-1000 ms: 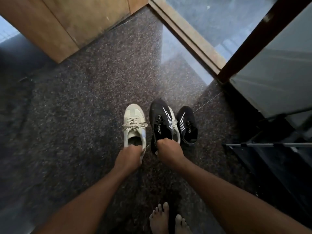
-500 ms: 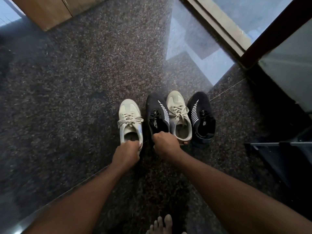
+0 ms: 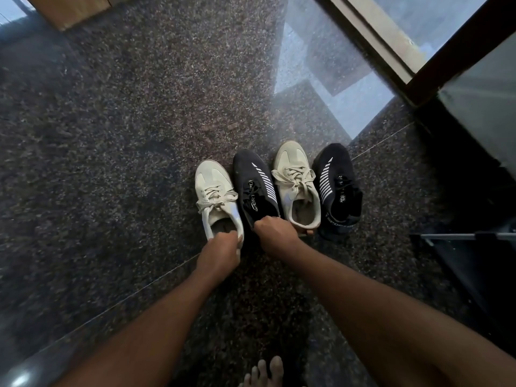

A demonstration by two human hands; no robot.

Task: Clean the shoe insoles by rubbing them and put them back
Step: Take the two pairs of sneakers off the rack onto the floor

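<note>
While I'm leaning over the speckled granite floor [image 3: 111,135], four shoes sit side by side in front of me, toes pointing away and heels toward me. From my left they go: left beige sneaker [image 3: 215,196], left black shoe [image 3: 255,188], right beige sneaker [image 3: 297,185], right black shoe [image 3: 337,191]. So the colours alternate, and each one is touching or just beside its neighbour.

My left grip [image 3: 219,254] is closed on the heel end of the left beige sneaker, fingers curled over the back rim of the opening. My right grip [image 3: 275,237] is closed on the heel of the left black shoe, knuckles up. One fingertip pokes out just beneath the heel of the right beige sneaker, and I honestly can't tell if it's holding that one too.

About the insoles: the openings are dim. What I can see inside both beige sneakers is pale lining, and I can't pick out an insole for sure. The black ones are too dark inside to see anything.

Both black shoes have white slanted stripes and white lettering on the side. The beige ones are laced and tied.

Toes of my bare foot [image 3: 265,372] show at the bottom edge. A wooden panel [image 3: 69,9] is at the top left, a door frame [image 3: 391,37] runs across the top right, and a dark rack with a metal bar [image 3: 460,236] stands off to my right.
</note>
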